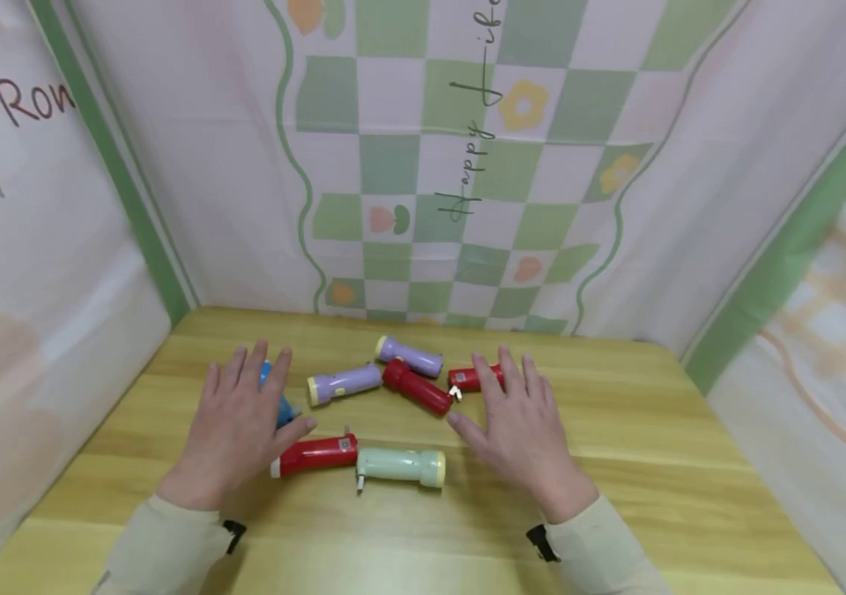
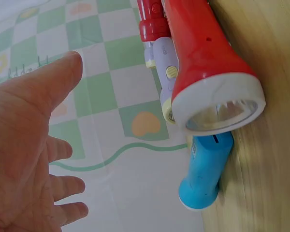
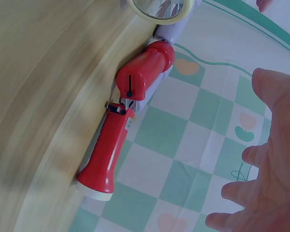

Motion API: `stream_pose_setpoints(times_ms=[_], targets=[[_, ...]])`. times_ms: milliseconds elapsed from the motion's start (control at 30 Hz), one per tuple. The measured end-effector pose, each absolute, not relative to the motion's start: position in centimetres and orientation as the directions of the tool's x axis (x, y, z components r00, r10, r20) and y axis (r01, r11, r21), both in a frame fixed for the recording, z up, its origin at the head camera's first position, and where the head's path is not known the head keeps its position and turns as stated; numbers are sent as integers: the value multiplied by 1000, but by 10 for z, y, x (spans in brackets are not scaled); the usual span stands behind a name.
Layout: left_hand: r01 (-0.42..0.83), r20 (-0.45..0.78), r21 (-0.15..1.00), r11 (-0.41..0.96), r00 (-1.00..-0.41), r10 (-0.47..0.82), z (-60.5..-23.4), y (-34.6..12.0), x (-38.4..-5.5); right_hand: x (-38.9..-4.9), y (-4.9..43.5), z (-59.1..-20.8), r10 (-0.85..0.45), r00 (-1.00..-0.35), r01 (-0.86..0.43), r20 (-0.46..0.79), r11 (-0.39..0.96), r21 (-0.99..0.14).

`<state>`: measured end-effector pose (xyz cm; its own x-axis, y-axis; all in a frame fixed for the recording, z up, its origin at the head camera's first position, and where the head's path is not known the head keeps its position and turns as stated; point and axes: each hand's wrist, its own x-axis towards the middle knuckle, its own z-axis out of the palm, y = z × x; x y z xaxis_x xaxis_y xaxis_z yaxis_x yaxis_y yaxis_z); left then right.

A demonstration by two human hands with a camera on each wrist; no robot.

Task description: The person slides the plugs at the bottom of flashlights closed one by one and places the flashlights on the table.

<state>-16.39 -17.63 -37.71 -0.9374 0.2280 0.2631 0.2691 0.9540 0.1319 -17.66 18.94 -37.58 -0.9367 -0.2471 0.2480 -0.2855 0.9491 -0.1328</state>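
My left hand (image 1: 233, 421) hovers with fingers spread over the left of the table, holding nothing. It partly covers a blue flashlight (image 2: 205, 169) in the head view. By its thumb lies a red flashlight with a white rim (image 1: 322, 454), end to end with a mint green flashlight (image 1: 396, 466). On the right, my right hand (image 1: 523, 426) is likewise spread in the air and empty. Its fingers overlap another red flashlight (image 1: 471, 379) in the head view. Between the hands lie a dark red flashlight (image 1: 417, 387) and two purple ones, the left purple flashlight (image 1: 349, 383) and the rear purple flashlight (image 1: 414, 357).
The wooden table (image 1: 616, 463) carries all the flashlights, lying on their sides. A checkered green and white cloth (image 1: 453, 165) hangs behind its back edge. Printed cloths also hang at the left (image 1: 36, 289) and right (image 1: 824, 372).
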Motion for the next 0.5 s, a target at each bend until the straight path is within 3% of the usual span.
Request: stream_pose_setpoints(times_ms=[500], targets=[[258,267,102,961,-938,223,-383,-192,-169,-177,189,-375,-255,-937,-291,238,948,-131]])
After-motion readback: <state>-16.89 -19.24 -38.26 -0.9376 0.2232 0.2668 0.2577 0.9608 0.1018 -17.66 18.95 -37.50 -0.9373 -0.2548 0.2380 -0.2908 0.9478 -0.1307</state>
